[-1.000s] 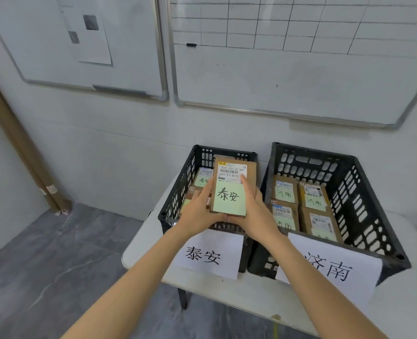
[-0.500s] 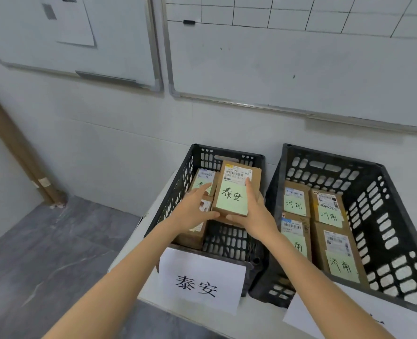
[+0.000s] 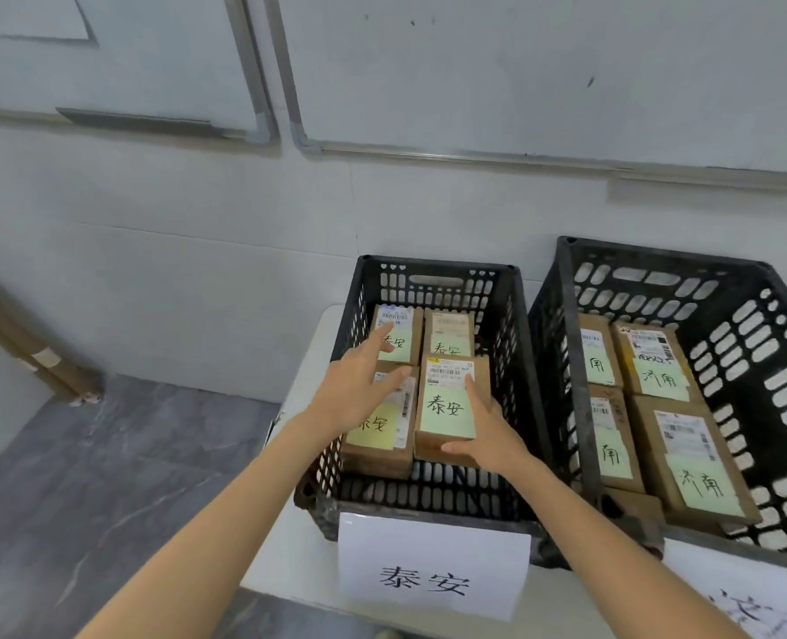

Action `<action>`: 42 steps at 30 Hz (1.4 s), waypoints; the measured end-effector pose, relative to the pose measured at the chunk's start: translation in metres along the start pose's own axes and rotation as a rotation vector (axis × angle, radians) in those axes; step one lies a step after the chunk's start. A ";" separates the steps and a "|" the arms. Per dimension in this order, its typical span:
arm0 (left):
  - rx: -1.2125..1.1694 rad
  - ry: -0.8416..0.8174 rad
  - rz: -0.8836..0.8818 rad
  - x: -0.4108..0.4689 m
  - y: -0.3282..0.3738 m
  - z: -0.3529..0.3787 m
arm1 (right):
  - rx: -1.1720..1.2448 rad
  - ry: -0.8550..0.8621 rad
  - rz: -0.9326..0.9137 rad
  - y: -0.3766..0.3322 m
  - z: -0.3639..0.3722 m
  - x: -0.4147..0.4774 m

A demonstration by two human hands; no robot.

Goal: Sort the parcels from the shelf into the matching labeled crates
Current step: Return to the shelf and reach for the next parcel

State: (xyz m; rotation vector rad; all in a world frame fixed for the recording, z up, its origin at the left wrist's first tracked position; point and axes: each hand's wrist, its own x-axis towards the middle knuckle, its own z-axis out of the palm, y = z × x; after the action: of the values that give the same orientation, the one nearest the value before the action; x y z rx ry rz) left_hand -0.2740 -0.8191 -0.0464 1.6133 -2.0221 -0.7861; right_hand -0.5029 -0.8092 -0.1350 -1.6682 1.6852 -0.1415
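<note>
Paper sign (image 3: 433, 567), front of left crate (image 3: 437, 267): 泰安
Green note (image 3: 447, 410), front right parcel (image 3: 451, 447), left crate: 泰安
Rear green note (image 3: 449, 349), back right parcel (image 3: 449, 322), left crate: 泰安
Right crate (image 3: 659, 258), near note (image 3: 702, 484): 济南
Right crate, far note (image 3: 661, 378): 济南
Right crate, left-hand notes (image 3: 613, 454): 南 only
Shipping label (image 3: 449, 371): barcode, print too small
Second paper sign (image 3: 746, 606): cut off, unreadable

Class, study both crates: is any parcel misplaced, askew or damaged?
Nothing looks misplaced or damaged: left crate notes read 泰安, matching its sign; right crate notes read 济南. Only the left crate's near-right parcel, held by the right hand, sits raised, overlapping the far-right parcel.
</note>
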 end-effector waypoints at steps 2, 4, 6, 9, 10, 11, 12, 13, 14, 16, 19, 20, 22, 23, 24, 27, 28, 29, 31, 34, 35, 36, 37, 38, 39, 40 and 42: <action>0.095 0.024 0.035 0.006 -0.011 0.001 | -0.003 -0.007 0.053 0.005 0.011 0.008; 0.192 0.038 0.065 0.009 -0.018 0.002 | 0.014 -0.006 0.096 0.008 0.020 0.014; 0.260 0.046 0.090 0.013 -0.023 0.003 | 0.037 0.001 0.104 0.012 0.026 0.019; 0.288 0.046 0.112 0.018 -0.028 0.005 | 0.178 0.046 0.121 0.014 0.034 0.024; 0.287 0.037 0.115 0.020 -0.031 0.005 | 0.208 0.064 0.128 0.021 0.039 0.030; 0.287 0.030 0.120 0.022 -0.033 0.006 | 0.207 0.069 0.125 0.024 0.043 0.035; 0.288 0.027 0.126 0.024 -0.036 0.006 | 0.187 0.059 0.119 0.029 0.048 0.039; 0.288 0.024 0.131 0.026 -0.038 0.005 | 0.149 0.044 0.116 0.030 0.051 0.041; 0.287 0.022 0.134 0.028 -0.039 0.005 | 0.111 0.028 0.116 0.024 0.048 0.037; 0.277 0.013 0.137 0.030 -0.041 0.003 | 0.081 0.011 0.133 0.019 0.048 0.035; 0.268 -0.002 0.141 0.031 -0.042 0.000 | 0.009 0.002 0.127 0.024 0.050 0.038; 0.268 -0.006 0.140 0.031 -0.043 0.000 | -0.003 -0.001 0.123 0.025 0.051 0.040; 0.266 -0.011 0.138 0.032 -0.045 -0.001 | 0.003 -0.012 0.144 0.024 0.051 0.041; 0.265 -0.013 0.139 0.032 -0.046 -0.001 | 0.003 -0.023 0.157 0.024 0.051 0.041; 0.265 -0.016 0.142 0.033 -0.048 -0.001 | 0.000 -0.032 0.168 0.023 0.051 0.042; 0.276 -0.029 0.149 0.033 -0.051 0.000 | -0.016 -0.052 0.196 0.021 0.049 0.042; 0.282 -0.032 0.148 0.033 -0.051 0.000 | -0.021 -0.061 0.207 0.021 0.048 0.043; 0.286 -0.034 0.147 0.033 -0.051 0.001 | -0.034 -0.078 0.218 0.021 0.046 0.043; 0.290 -0.036 0.144 0.033 -0.050 0.003 | -0.064 -0.142 0.244 0.017 0.040 0.044; 0.296 -0.028 0.145 0.031 -0.045 0.001 | -0.100 -0.239 0.274 0.010 0.023 0.046; 0.295 -0.021 0.144 0.030 -0.043 0.000 | -0.119 -0.267 0.281 0.007 0.015 0.048; 0.294 -0.012 0.139 0.029 -0.041 -0.003 | -0.148 -0.290 0.274 0.003 0.006 0.051; 0.290 -0.002 0.128 0.027 -0.037 -0.006 | -0.180 -0.307 0.261 -0.002 -0.004 0.053; 0.287 0.010 0.111 0.024 -0.034 -0.010 | -0.216 -0.319 0.245 -0.009 -0.014 0.056; 0.287 0.024 0.092 0.021 -0.030 -0.014 | -0.255 -0.324 0.232 -0.018 -0.024 0.056; 0.292 0.039 0.070 0.018 -0.027 -0.018 | -0.301 -0.325 0.210 -0.027 -0.034 0.057; 0.298 0.075 0.032 0.008 -0.020 -0.026 | -0.386 -0.315 0.158 -0.050 -0.052 0.052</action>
State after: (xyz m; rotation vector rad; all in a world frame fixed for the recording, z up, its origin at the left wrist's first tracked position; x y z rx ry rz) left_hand -0.2445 -0.8345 -0.0411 1.7333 -2.1853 -0.4194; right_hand -0.4843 -0.8844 -0.0918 -1.7089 1.6596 0.5273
